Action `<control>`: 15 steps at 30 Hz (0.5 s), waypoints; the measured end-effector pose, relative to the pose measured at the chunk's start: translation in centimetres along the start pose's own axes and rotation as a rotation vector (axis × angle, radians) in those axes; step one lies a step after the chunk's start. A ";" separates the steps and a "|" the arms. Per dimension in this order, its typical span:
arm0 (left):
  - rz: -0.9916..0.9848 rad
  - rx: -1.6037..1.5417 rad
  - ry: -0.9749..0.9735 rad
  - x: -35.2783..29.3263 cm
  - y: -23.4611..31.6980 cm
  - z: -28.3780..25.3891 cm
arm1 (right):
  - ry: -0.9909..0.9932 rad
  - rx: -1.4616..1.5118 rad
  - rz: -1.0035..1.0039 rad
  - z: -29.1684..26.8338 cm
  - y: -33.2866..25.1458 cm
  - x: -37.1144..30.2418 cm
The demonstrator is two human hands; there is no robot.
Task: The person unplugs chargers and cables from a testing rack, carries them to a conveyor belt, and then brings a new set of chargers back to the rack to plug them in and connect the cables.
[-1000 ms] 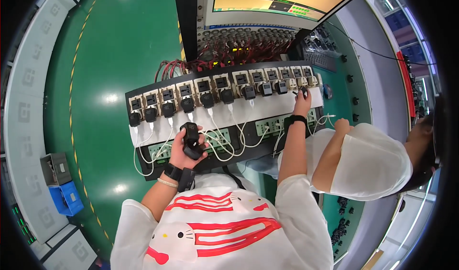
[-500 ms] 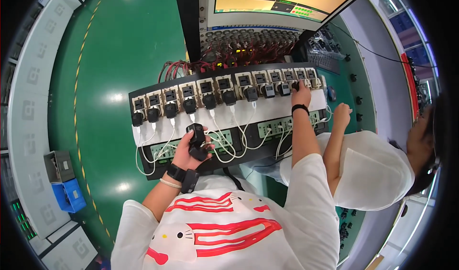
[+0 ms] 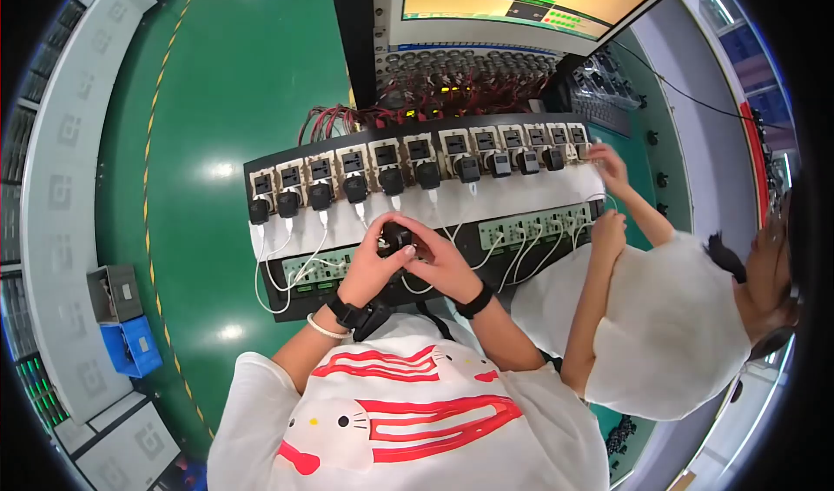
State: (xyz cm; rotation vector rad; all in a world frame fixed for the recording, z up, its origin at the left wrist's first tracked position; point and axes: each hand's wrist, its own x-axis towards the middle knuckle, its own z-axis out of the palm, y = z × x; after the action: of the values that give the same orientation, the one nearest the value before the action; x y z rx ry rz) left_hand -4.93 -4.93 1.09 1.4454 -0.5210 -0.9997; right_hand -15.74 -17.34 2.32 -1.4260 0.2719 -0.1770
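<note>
I have both hands together over the near edge of the bench point(image 3: 473, 282). The left hand point(image 3: 369, 272) is clamped on a black adapter point(image 3: 398, 237), held up between the palms and partly hidden by fingers; I can't tell whether it is more than one piece. The right hand point(image 3: 441, 269) meets it from the other side, but I can't tell whether that one grips. Beyond them I see a row of sockets point(image 3: 354, 162) with plugged-in adapters point(image 3: 393, 182), several trailing white cables point(image 3: 274, 293) toward the green boards point(image 3: 317, 268). At my right, a co-worker has one hand point(image 3: 610, 168) near the row's last socket and the other close to the right-hand green board's end.
</note>
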 end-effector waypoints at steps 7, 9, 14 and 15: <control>-0.161 -0.079 -0.125 0.3 1.1 0.7 | 0.555 0.105 -0.055 -5.5 1.7 0.8; -0.109 -0.123 -0.122 0.7 0.9 1.0 | 0.847 0.061 -0.149 -10.0 1.5 1.3; -0.296 -0.294 -0.144 1.5 0.4 0.6 | 0.578 -0.108 0.010 -10.2 1.9 1.2; -0.301 -0.302 -0.156 1.4 0.3 0.4 | 0.573 -0.108 0.013 -9.3 2.1 1.0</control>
State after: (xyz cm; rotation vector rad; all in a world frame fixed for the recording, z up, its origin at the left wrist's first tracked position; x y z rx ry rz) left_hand -4.45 -6.35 1.00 1.2005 -0.2513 -1.3753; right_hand -17.54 -26.17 -0.95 -1.4570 0.7697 -0.5692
